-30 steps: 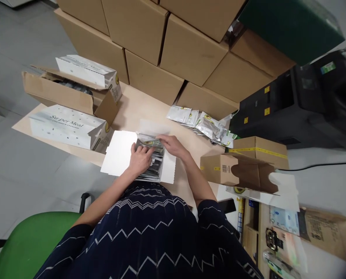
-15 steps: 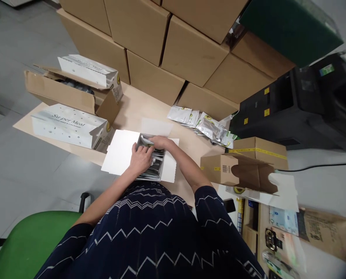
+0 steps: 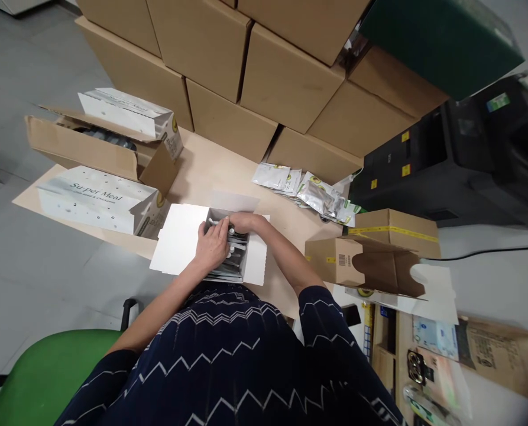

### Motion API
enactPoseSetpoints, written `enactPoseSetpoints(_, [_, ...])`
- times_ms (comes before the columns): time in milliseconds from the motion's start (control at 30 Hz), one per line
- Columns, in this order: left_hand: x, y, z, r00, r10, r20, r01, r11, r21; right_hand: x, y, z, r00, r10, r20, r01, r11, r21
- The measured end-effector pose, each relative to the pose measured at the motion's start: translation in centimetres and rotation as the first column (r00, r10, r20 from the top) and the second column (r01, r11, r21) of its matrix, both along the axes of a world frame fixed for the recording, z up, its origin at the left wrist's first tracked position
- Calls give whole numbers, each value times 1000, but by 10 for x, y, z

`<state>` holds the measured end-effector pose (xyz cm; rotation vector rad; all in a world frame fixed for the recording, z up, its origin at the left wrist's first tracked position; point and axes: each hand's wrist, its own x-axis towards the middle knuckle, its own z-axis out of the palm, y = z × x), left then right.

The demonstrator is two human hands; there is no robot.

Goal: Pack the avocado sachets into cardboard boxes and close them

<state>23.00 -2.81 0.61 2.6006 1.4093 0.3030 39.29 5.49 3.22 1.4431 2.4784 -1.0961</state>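
An open white carton (image 3: 170,242) stands on the table right in front of me, its flaps folded outward. Silvery spouted pouches (image 3: 230,260) are packed upright inside it in a row. My left hand (image 3: 213,244) reaches over the carton's left wall, its fingers laid across the tops of the pouches at the far end. At the far right corner my right hand (image 3: 242,222) dips into the carton beside the left fingertips. The right fingers are hidden by the hand itself and the pouches.
Flat foil sachets (image 3: 317,192) lie in a pile at the back right. White "Super Meal" cartons (image 3: 97,198) flank an open brown box (image 3: 81,148) on the left. Stacked cardboard boxes (image 3: 232,121) line the back; a black printer (image 3: 418,160) stands right. Behind left is a green chair (image 3: 55,373).
My left hand has shifted slightly over the pouches, its fingers now closer together. The right hand has sunk a little lower at the carton's far corner. The camera view has shifted slightly.
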Motion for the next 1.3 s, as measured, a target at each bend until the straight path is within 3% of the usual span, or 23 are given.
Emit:
enactPoseSetpoints(100, [-1, 0, -2, 1000, -6, 2, 6, 1000, 8, 37, 0, 27, 982, -48, -181, 14, 983, -183])
enactPoseSetpoints(133, [-1, -1, -2, 1000, -9, 0, 9, 1000, 8, 54, 3, 33, 950, -135, -280, 70, 970, -232])
enactPoseSetpoints(200, [-1, -1, -1, 1000, -15, -1, 15, 1000, 7, 93, 15, 37, 817, -419, -396, 324, 902, -285])
enactPoseSetpoints(233, [0, -1, -1, 1000, -17, -1, 17, 1000, 6, 112, 23, 32, 712, -572, -406, 508, 820, -265])
enactPoseSetpoints(300, [0, -1, 0, 1000, -16, 1, 16, 1000, 1, 145, 43, 13, 475, -818, -324, 825, 542, -159])
enactPoseSetpoints(333, [0, -1, 0, 1000, -13, 3, 13, 1000, -2, 158, 53, 0, 371, -899, -233, 912, 400, -91])
enactPoseSetpoints(367, [0, -1, -1, 1000, -9, 5, 9, 1000, -5, 169, 62, -15, 285, -949, -138, 956, 292, -31])
enactPoseSetpoints(433, [0, -1, -2, 1000, 0, 7, 0, 1000, -9, 182, 76, -42, 183, -983, 3, 982, 183, 38])
enactPoseSetpoints(567, [0, -2, -4, 1000, 6, -3, -6, 1000, -19, 184, 89, -80, 119, -993, 25, 993, 119, -6])
enactPoseSetpoints(767, [-1, -2, -3, 1000, -2, -30, 1, 1000, -31, 172, 82, -95, 30, -995, -98, 970, 52, -236])
enactPoseSetpoints(867, [-1, -1, -3, 1000, 3, -22, -4, 999, -40, 168, 48, -99, -23, -963, -268, 935, 74, -348])
enactPoseSetpoints(1000, [-1, 0, -4, 1000, 13, 27, -12, 999, -49, 153, -28, -117, -138, -891, -432, 849, 118, -514])
enactPoseSetpoints(1100, [0, 0, -4, 999, 13, 31, -12, 999, -43, 136, -75, -130, -246, -888, -388, 786, 52, -617])
enactPoseSetpoints(1200, [0, 0, -4, 1000, 9, 24, -8, 1000, -27, 124, -89, -130, -312, -909, -277, 726, -40, -686])
enactPoseSetpoints(1300, [0, 1, -4, 1000, 6, 24, -5, 1000, -16, 124, -80, -113, -262, -940, -220, 736, -47, -676])
